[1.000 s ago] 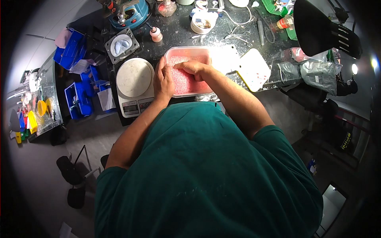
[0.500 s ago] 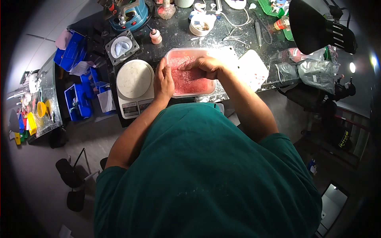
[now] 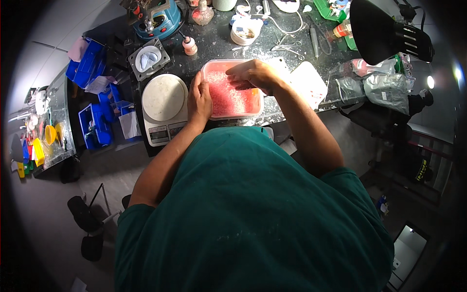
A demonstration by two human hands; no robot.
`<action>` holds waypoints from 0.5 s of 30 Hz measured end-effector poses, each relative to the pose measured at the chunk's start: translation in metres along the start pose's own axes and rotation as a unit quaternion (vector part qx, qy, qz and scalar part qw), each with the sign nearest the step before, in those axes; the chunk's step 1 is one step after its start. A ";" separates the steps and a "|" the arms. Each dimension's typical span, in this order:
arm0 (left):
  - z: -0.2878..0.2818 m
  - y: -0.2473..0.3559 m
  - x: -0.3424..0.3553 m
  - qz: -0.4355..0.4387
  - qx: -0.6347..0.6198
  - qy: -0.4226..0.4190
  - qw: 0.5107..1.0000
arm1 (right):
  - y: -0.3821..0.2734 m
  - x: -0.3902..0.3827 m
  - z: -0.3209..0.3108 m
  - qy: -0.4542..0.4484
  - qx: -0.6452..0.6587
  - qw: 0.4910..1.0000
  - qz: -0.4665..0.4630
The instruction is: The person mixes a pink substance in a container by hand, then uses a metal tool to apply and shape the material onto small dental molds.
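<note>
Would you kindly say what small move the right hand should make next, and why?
Perhaps draw the right hand toward the near side of the tub: it's over the far half, nearer pink granules lie uncovered, and the left hand touches its left wall.

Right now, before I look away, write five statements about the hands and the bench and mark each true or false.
1. The left hand rests against the left side of the tub. True.
2. The right hand grips the blue machine. False: it is at the tub, fingers over the pink granules.
3. The scale stands left of the tub. True.
4. The black lamp is at the left of the picture. False: it is at the right.
5. A small pink bottle stands on the dark bench, farther from the person than the scale. True.
</note>
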State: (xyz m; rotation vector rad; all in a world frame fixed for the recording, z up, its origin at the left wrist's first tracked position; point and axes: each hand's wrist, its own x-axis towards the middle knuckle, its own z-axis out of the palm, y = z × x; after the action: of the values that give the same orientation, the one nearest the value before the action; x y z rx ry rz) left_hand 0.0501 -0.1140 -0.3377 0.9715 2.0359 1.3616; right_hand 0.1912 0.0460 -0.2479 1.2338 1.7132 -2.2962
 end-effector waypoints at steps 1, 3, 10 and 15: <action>0.000 0.001 0.000 0.000 0.000 0.000 1.000 | 0.000 0.000 0.000 0.008 -0.010 1.000 -0.009; -0.001 0.001 -0.001 0.003 -0.003 0.004 1.000 | -0.008 -0.003 0.006 0.045 -0.077 0.996 -0.011; -0.002 0.001 -0.002 0.048 -0.020 0.001 0.999 | 0.011 -0.001 0.009 0.102 -0.250 0.956 -0.116; 0.003 0.002 -0.002 0.012 -0.017 0.019 1.000 | 0.049 -0.001 0.035 0.235 -0.407 0.847 -0.249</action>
State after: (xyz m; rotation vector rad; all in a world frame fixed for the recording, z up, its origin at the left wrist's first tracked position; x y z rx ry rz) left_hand 0.0544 -0.1132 -0.3371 0.9648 2.0284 1.4333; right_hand 0.1937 -0.0021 -0.2833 1.2692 2.9967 -1.0716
